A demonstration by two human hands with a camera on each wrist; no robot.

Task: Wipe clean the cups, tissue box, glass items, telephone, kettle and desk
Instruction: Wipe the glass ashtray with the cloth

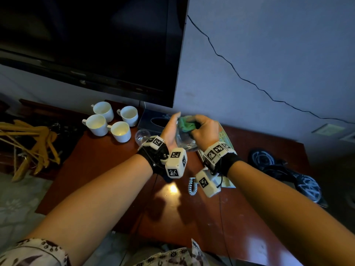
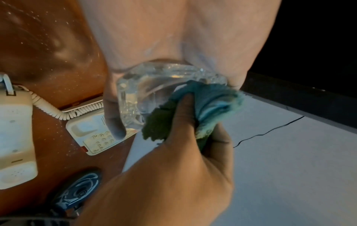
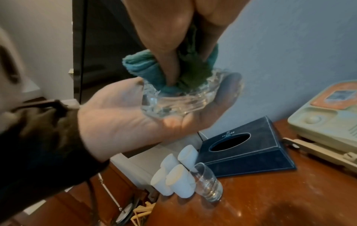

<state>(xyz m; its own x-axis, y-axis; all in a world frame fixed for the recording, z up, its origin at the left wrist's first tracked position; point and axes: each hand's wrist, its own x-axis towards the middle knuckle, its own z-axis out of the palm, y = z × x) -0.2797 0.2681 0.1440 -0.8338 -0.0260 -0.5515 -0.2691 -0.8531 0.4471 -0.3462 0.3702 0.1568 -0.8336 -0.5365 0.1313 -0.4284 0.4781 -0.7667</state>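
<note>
My left hand holds a cut-glass dish above the desk, thumb on one side and fingers on the other. My right hand grips a bunched green-blue cloth and presses it into the dish. In the left wrist view the cloth sits against the dish. In the right wrist view the dish rests on my left palm. Several white cups, a drinking glass, a dark tissue box and a beige telephone stand on the desk.
A large dark TV hangs just behind the cups. The phone's handset lies off its base, its coiled cord under my right wrist. Wooden hangers lie off the desk's left end. Dark patterned slippers are at the right.
</note>
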